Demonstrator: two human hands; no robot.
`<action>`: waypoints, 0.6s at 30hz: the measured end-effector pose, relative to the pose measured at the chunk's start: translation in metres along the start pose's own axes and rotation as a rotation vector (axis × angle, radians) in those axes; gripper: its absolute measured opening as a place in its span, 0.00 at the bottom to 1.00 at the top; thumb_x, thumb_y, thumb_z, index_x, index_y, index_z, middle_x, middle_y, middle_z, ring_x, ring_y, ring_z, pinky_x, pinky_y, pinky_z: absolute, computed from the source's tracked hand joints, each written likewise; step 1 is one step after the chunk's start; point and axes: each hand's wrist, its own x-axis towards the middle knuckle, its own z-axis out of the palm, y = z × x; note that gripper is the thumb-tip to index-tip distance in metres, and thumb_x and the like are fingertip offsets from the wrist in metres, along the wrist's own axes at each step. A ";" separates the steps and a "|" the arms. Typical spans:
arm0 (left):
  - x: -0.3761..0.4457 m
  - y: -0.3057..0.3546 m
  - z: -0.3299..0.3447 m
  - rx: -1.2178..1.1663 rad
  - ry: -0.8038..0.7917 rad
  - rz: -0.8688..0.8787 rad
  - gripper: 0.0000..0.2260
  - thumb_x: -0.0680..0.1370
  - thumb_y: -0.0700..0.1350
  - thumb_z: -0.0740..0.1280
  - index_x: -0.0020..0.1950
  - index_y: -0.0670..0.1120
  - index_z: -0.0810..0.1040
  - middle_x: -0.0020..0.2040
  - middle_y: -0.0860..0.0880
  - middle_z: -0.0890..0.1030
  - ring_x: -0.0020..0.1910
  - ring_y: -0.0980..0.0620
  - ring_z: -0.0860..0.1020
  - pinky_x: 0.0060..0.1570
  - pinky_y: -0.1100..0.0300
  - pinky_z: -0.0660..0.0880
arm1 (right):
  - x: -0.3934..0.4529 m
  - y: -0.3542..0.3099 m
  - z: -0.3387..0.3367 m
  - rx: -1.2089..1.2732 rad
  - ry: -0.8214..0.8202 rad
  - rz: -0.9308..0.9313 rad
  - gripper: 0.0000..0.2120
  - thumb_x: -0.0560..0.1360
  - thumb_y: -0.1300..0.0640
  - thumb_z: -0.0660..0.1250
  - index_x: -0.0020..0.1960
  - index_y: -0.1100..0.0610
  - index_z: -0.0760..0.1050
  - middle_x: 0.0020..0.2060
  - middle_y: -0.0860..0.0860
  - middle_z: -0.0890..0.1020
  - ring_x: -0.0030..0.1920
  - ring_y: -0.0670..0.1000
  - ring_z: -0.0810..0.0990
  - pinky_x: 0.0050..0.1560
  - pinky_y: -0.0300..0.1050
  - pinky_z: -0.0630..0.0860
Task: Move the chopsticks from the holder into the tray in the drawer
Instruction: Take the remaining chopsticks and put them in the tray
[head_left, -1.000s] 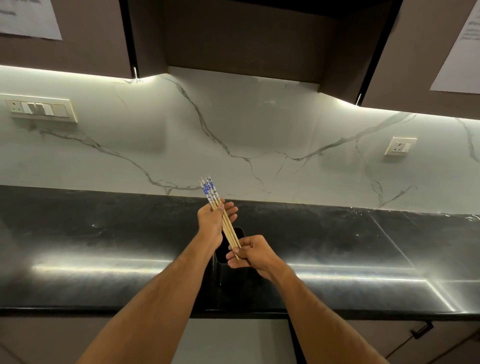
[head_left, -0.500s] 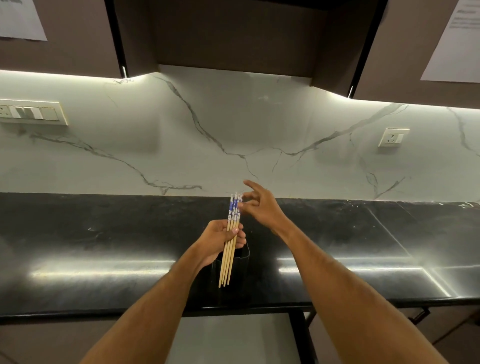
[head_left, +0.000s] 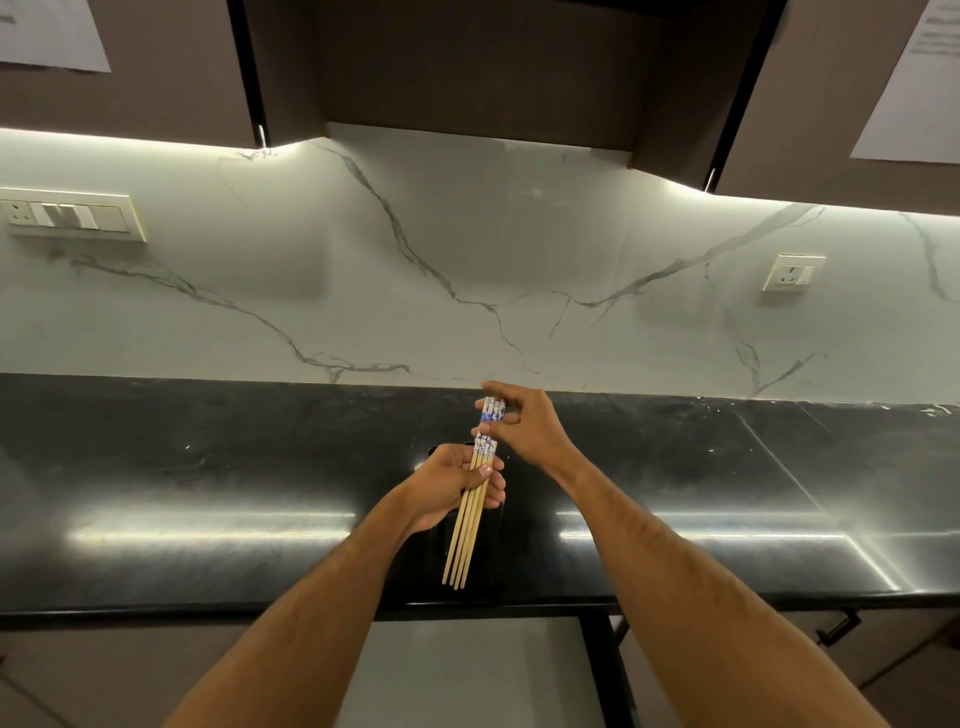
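We are gripping the chopsticks (head_left: 470, 512) in our left hand (head_left: 453, 486) above the black desk (head_left: 208, 467), while our right hand (head_left: 524, 426) is pinching their blue-patterned tops with its fingertips.

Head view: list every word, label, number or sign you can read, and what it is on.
Nothing is legible.
Paper sheet on the upper right cabinet: printed lines, too blurred to read.
Paper sheet on the upper left cabinet: no readable text.
Chopsticks: blue pattern at the tops, no clear letters.
Switch panel and wall socket: no markings visible.
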 end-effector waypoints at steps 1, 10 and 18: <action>-0.001 0.000 0.000 0.004 -0.002 -0.004 0.11 0.83 0.37 0.62 0.63 0.34 0.78 0.50 0.39 0.84 0.50 0.43 0.84 0.58 0.47 0.81 | -0.001 0.000 0.000 -0.008 0.006 0.000 0.27 0.73 0.68 0.74 0.71 0.63 0.73 0.60 0.57 0.83 0.51 0.53 0.87 0.57 0.49 0.83; -0.012 -0.002 0.003 0.073 -0.022 -0.007 0.11 0.83 0.36 0.62 0.62 0.34 0.77 0.49 0.39 0.84 0.49 0.44 0.84 0.55 0.50 0.82 | -0.015 -0.004 0.008 -0.015 0.078 0.046 0.22 0.75 0.67 0.74 0.68 0.63 0.76 0.53 0.59 0.86 0.46 0.51 0.88 0.53 0.46 0.84; -0.031 -0.009 0.006 0.077 -0.036 -0.004 0.10 0.84 0.37 0.61 0.61 0.36 0.78 0.48 0.40 0.85 0.50 0.43 0.85 0.54 0.50 0.82 | -0.038 -0.010 0.017 0.025 0.080 0.096 0.24 0.75 0.67 0.73 0.70 0.63 0.74 0.52 0.59 0.86 0.48 0.53 0.88 0.55 0.52 0.84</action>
